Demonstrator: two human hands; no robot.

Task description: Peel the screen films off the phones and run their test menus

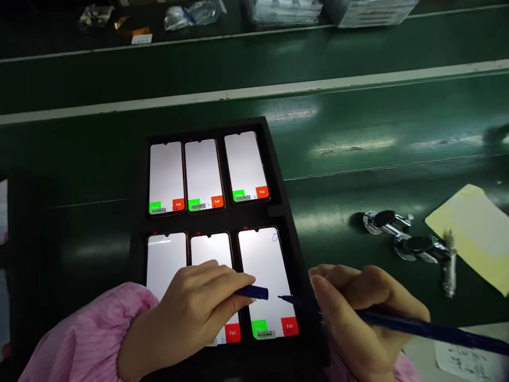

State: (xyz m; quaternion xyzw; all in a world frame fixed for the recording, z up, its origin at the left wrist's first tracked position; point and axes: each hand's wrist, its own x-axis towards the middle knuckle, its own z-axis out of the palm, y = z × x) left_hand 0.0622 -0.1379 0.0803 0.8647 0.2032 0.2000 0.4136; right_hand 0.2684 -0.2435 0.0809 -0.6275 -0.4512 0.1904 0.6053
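My left hand (199,302) pinches a dark blue pen cap (254,292) above the lower row of phones. In my right hand (366,313) is a dark blue marker pen (429,330), its bare tip pointing left at the cap, a small gap between them. Under both lies a lit smartphone (262,260) with a white screen, green and red boxes at its bottom, and a blue pen mark in its top right corner. It sits in a black foam tray (292,228) with several similar phones in two rows. My left hand partly covers the lower middle phone (210,249).
Chrome metal parts (421,247) lie on the green bench right of the tray, beside a yellow paper sheet (473,228). A paper with handwriting (469,361) is at the lower right. Plastic bags (194,15) and stacked clear packs (286,10) stand along the far side.
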